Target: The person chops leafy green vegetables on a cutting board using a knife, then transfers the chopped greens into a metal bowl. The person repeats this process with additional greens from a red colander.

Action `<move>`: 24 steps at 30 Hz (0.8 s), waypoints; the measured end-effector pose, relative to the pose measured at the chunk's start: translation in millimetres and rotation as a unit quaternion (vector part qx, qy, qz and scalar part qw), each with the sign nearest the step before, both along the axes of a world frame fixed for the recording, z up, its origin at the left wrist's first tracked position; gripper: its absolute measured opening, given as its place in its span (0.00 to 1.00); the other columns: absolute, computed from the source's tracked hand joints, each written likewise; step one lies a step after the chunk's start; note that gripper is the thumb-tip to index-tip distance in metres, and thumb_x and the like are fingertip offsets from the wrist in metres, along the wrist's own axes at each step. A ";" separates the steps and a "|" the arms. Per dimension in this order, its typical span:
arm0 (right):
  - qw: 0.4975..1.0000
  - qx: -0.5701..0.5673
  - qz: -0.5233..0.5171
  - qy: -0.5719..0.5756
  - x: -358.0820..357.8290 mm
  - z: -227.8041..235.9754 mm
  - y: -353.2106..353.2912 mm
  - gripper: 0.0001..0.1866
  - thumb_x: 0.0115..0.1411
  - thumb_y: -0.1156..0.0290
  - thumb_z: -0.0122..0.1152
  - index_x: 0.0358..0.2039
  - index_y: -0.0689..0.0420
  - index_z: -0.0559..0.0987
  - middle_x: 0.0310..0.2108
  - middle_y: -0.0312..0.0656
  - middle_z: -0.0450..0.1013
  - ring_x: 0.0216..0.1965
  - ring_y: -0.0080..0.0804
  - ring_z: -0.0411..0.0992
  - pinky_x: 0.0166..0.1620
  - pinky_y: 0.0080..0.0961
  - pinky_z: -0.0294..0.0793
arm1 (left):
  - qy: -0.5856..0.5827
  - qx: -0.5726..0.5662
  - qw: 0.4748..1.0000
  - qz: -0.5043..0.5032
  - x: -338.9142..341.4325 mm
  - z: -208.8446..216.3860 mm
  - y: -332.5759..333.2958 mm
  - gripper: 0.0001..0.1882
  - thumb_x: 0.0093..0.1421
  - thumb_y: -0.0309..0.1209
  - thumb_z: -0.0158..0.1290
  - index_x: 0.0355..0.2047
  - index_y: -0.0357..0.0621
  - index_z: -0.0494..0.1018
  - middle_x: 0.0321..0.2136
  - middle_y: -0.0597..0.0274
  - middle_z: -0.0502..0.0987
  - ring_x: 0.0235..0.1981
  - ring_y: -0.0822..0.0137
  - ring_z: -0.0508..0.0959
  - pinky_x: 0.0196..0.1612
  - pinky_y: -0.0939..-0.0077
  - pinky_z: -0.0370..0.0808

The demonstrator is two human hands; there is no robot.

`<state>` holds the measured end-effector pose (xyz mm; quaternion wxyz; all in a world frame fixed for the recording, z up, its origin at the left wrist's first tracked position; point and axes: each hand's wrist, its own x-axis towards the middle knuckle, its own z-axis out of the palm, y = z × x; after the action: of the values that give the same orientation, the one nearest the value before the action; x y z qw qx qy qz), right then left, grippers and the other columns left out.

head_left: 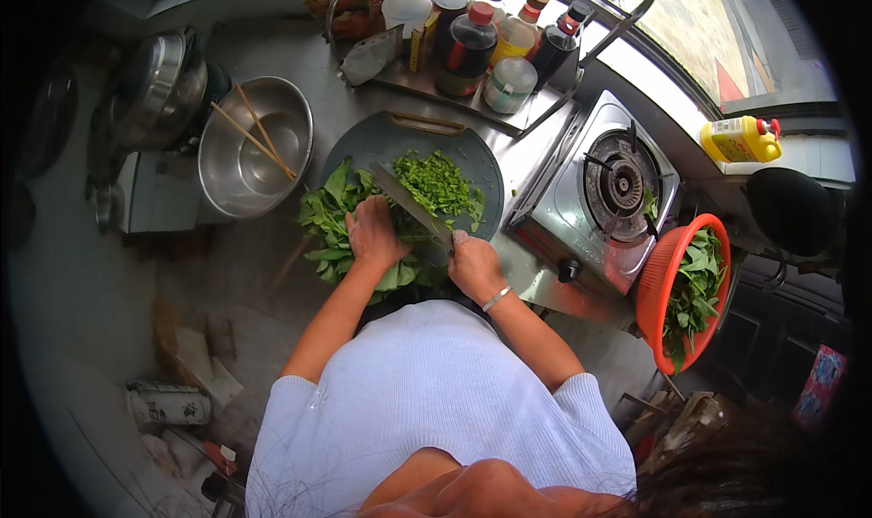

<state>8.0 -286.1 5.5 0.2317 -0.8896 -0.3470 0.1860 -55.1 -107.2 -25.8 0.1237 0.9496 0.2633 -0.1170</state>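
My right hand (476,266), with a bracelet on its wrist, is closed round the handle of a wide-bladed kitchen knife (413,207). The blade slants up and left across a round grey cutting board (483,168). Just left of the blade, my left hand (374,234) is curled over a bunch of leafy greens (325,211), its fingertips close to the steel. Some leaves hang past the board's near edge. Beyond the knife lies a heap of chopped greens (434,182). The knife's handle is mostly covered by my fingers.
A steel bowl (222,173) with wooden chopsticks (259,138) stands left of the board. Sauce bottles (470,41) crowd a metal rack behind it. To the right sit a gas stove (581,191) and an orange basket (656,286) of whole greens. A yellow bottle (738,140) rests by the window.
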 end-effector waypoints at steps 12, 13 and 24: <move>0.998 -0.051 0.006 0.024 14.1 -11.7 17.6 0.05 0.49 0.78 0.50 0.21 0.66 0.73 0.23 0.59 0.73 0.27 0.57 0.73 0.32 0.46 0.73 | 0.064 0.029 0.997 -0.033 20.7 2.3 12.7 0.37 0.34 0.42 0.65 0.47 0.46 0.68 0.42 0.61 0.69 0.45 0.60 0.68 0.44 0.59 0.66; 0.999 -0.046 0.017 0.024 17.5 -11.2 19.9 0.05 0.48 0.78 0.51 0.20 0.65 0.73 0.23 0.59 0.73 0.28 0.56 0.73 0.33 0.46 0.73 | 0.063 0.031 0.997 -0.032 20.3 -0.5 13.1 0.36 0.34 0.42 0.65 0.46 0.45 0.68 0.41 0.61 0.69 0.44 0.60 0.69 0.43 0.60 0.66; 0.991 -0.105 0.046 0.075 54.1 -33.0 69.1 0.05 0.46 0.77 0.55 0.20 0.65 0.77 0.25 0.58 0.74 0.31 0.56 0.74 0.37 0.43 0.75 | 0.044 0.006 0.998 -0.041 20.3 5.3 13.2 0.35 0.33 0.41 0.69 0.42 0.44 0.68 0.40 0.59 0.69 0.43 0.60 0.69 0.44 0.60 0.65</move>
<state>62.1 -217.0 -27.6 0.1534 -0.8756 -0.3476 0.2981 -34.8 -94.0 -20.5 0.1015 0.9543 0.2301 -0.1617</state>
